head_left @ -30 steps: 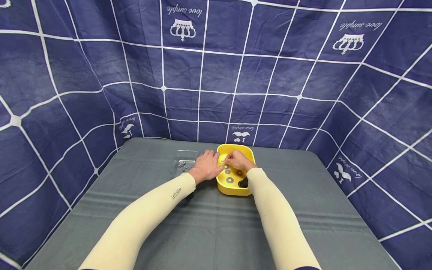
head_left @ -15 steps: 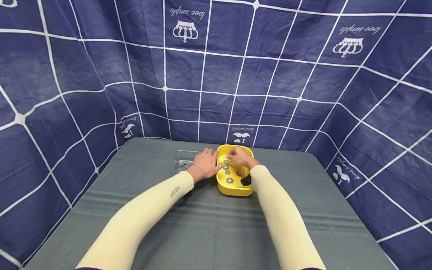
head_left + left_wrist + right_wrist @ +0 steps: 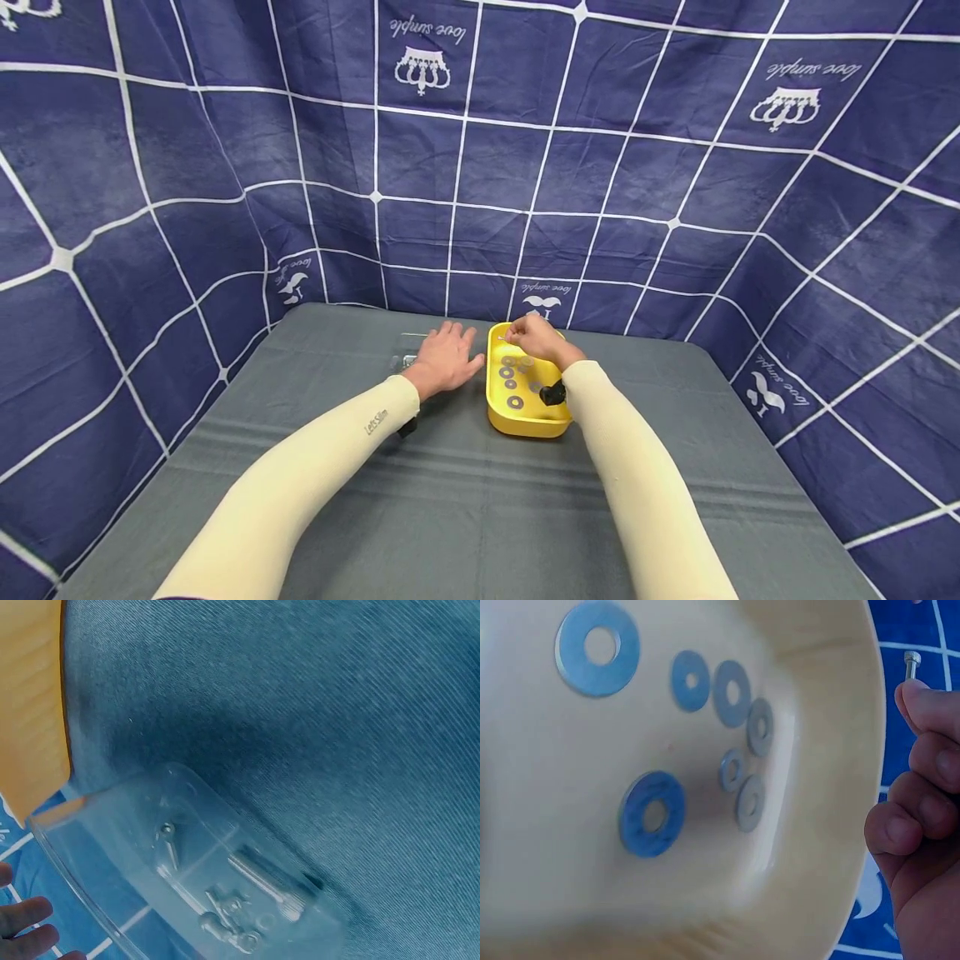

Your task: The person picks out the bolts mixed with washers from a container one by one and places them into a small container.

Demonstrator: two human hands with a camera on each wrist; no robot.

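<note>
My right hand (image 3: 537, 337) is over the far part of a yellow tub (image 3: 527, 427). Between its thumb and finger it pinches a small bolt (image 3: 912, 663), whose round head points up in the right wrist view. Flat metal washers (image 3: 635, 832) lie scattered on the tub's floor. To the left of the tub, my left hand (image 3: 447, 358) is spread with straight fingers and holds nothing. Partly hidden behind it in the head view is a clear plastic box (image 3: 300, 934). Several bolts (image 3: 259, 877) lie inside that box.
A grey cloth (image 3: 480, 517) covers the table. Blue curtain (image 3: 480, 158) with white lines hangs close behind the tub and along both sides. Black wrist gear (image 3: 553, 393) sits at my right wrist, over the tub's edge.
My left hand has come off the tub's left rim and moved left, towards the clear box. My right hand has risen a little from the tub's floor, with the bolt in its fingers.
</note>
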